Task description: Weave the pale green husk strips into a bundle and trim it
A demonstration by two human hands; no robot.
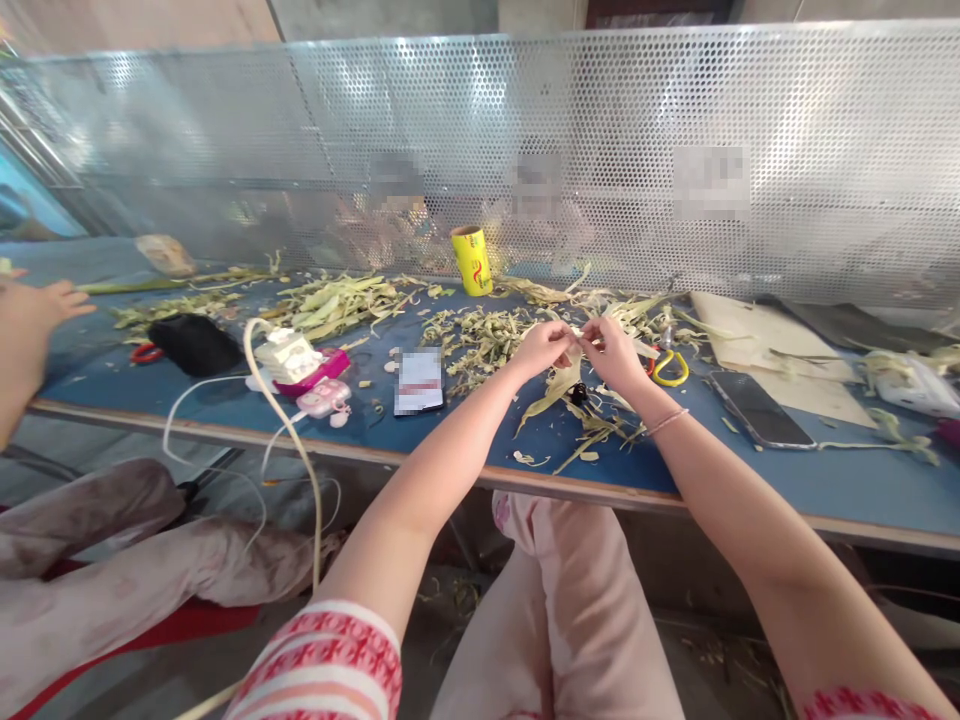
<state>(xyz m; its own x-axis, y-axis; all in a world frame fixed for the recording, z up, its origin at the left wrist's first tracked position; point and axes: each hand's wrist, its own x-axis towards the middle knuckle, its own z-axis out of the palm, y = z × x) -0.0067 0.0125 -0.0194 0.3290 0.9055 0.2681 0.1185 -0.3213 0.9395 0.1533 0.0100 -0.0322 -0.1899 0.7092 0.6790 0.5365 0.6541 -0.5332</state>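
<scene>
My left hand [541,350] and my right hand [611,352] meet over the blue table, fingertips pinched together. Between them is a pale dried corn husk [562,382], its broad end hanging down below the fingers. The exact grip point is partly covered by the fingers. Curled husk scraps [480,338] are heaped just left of my hands, and more loose strips [600,430] lie in front of them. Close to my right hand are scissors with yellow handles [670,370]. A small black object [578,394] sits under the husk.
A yellow roll [471,262] stands against the perforated metal screen [600,130]. Left are a lit phone [420,382], a power strip with cables [289,355] and a black pouch [195,345]. A dark phone [761,410] lies right. Another person's hand [45,305] reaches in at far left.
</scene>
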